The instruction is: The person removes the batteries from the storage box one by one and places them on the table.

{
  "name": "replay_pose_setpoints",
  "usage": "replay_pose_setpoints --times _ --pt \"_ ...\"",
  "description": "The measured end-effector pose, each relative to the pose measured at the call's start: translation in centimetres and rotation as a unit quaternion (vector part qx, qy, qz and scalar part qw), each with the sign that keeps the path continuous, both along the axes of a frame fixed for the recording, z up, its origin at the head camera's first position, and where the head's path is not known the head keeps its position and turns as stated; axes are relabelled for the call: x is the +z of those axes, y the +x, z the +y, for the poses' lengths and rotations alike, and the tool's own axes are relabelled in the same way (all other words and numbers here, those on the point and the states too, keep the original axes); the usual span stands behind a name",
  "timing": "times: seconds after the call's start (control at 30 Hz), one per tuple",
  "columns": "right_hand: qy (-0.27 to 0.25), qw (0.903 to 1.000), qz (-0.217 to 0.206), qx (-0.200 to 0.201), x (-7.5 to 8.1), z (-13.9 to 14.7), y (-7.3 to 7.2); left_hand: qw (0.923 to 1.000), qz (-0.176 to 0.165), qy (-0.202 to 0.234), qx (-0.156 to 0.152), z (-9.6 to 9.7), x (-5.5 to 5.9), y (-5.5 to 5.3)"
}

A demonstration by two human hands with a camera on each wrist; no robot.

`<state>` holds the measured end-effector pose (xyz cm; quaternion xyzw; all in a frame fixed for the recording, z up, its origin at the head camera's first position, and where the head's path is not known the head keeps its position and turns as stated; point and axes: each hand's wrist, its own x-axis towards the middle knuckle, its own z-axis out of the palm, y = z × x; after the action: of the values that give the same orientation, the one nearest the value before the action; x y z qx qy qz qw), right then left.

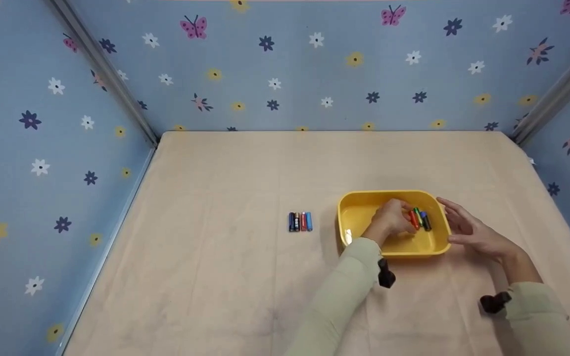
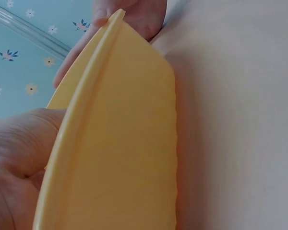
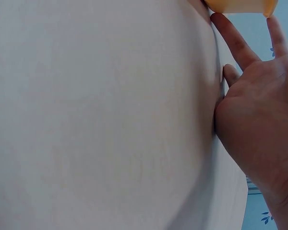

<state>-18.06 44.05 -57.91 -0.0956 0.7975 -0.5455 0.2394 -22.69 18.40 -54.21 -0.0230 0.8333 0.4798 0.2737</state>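
A yellow plastic tray stands on the right half of the table. My left hand reaches down into it, fingers bent around a red battery with fingertips close to its ends. Beside that lie a green battery and a dark battery with a blue end. In the left wrist view the tray wall hides the left fingers. My right hand is spread at the tray's right end, fingertips at the rim; the right wrist view shows its palm.
Left of the tray, several batteries lie side by side in a short row on the beige cloth. Flowered blue panels rise behind and at both sides, with metal posts at the corners.
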Motion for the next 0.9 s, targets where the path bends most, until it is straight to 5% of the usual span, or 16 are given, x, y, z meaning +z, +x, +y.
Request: replay_pose_setpoints --times 0.37,0.57,0.9 --pt "-0.008 1.0 0.0 0.003 -0.1 0.2 0.0 0.9938 0.023 -0.095 0.053 1.1 0.2 0.6" --pt "-0.006 1.0 -0.001 0.007 -0.1 0.1 -0.1 0.9869 0.062 -0.135 0.061 1.8 -0.3 1.0" --pt "-0.009 0.9999 -0.011 -0.003 -0.1 0.4 0.1 0.9897 0.041 -0.125 0.056 1.4 -0.5 0.6"
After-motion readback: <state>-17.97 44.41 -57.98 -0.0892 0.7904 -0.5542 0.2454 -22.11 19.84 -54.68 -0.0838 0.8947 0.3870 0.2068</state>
